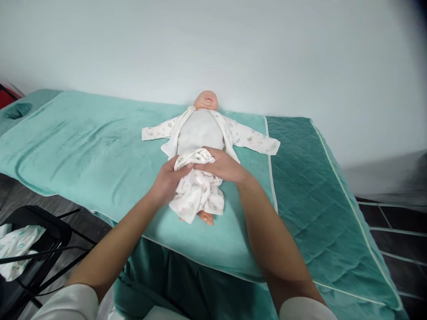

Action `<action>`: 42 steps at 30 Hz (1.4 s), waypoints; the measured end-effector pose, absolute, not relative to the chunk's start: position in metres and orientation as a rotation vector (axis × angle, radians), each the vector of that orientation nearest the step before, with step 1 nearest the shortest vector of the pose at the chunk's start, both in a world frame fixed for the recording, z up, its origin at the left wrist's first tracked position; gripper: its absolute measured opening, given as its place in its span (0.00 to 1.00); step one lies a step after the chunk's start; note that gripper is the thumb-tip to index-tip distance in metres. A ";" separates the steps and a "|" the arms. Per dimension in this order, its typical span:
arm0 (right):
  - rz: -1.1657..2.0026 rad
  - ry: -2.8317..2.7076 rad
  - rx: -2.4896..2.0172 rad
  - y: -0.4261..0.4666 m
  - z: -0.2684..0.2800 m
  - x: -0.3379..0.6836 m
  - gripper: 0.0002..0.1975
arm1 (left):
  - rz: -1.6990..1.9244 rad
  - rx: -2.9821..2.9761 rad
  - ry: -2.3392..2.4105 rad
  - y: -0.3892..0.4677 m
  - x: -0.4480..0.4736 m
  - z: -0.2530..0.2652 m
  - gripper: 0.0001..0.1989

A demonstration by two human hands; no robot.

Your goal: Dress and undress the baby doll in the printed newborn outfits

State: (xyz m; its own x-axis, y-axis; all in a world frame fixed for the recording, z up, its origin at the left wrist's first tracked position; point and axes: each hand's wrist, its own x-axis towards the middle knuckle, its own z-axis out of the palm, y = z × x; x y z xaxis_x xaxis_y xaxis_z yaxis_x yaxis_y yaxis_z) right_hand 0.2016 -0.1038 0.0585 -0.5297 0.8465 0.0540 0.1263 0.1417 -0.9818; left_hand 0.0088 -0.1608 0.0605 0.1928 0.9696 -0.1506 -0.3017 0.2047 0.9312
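Observation:
A baby doll (206,100) lies on its back on a green massage bed (110,146), head toward the wall. Its patterned white baby jacket (255,138) hangs open at the front, sleeves spread out sideways, over a plain white chest (201,129). Small patterned baby pants (200,191) cover the doll's legs, and a foot (206,218) shows below the hem. At the doll's waist, my left hand (168,180) grips the left side of the bunched waistband. My right hand (222,164) is closed on the waistband from the other side, its fingers partly hidden in the cloth.
A darker quilted cover (330,200) spreads over the right end of the bed. At lower left stands a black chair (43,222) with patterned cloths (22,244) on it. The white wall (213,49) rises directly behind the bed. A metal rack (396,231) is at the right.

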 end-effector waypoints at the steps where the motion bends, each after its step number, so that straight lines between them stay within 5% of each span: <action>1: 1.406 -1.848 -0.975 -0.103 0.059 0.202 0.15 | 1.101 0.888 0.974 -0.173 0.010 0.060 0.19; 4: 1.295 -2.035 -1.051 -0.102 0.058 0.201 0.07 | 1.106 0.809 1.112 -0.210 0.015 0.062 0.17; 22: 0.941 -2.577 -1.113 -0.103 0.059 0.196 0.13 | 1.311 0.524 1.363 -0.323 0.053 0.029 0.18; 32: 0.850 -2.622 -1.164 -0.113 0.058 0.190 0.04 | 1.352 0.520 1.438 -0.313 0.011 0.012 0.17; 42: 0.828 -2.653 -1.167 -0.115 0.062 0.187 0.05 | 1.229 0.602 1.455 -0.296 0.009 0.016 0.20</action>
State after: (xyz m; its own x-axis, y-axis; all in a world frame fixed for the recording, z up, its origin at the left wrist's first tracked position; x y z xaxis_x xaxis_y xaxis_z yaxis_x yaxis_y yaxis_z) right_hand 0.1873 -0.1154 0.0624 -0.6932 0.7137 -0.1003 0.6441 0.5510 -0.5306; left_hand 0.0090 -0.2957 0.0160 -0.2852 0.8705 -0.4012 -0.2500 0.3365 0.9079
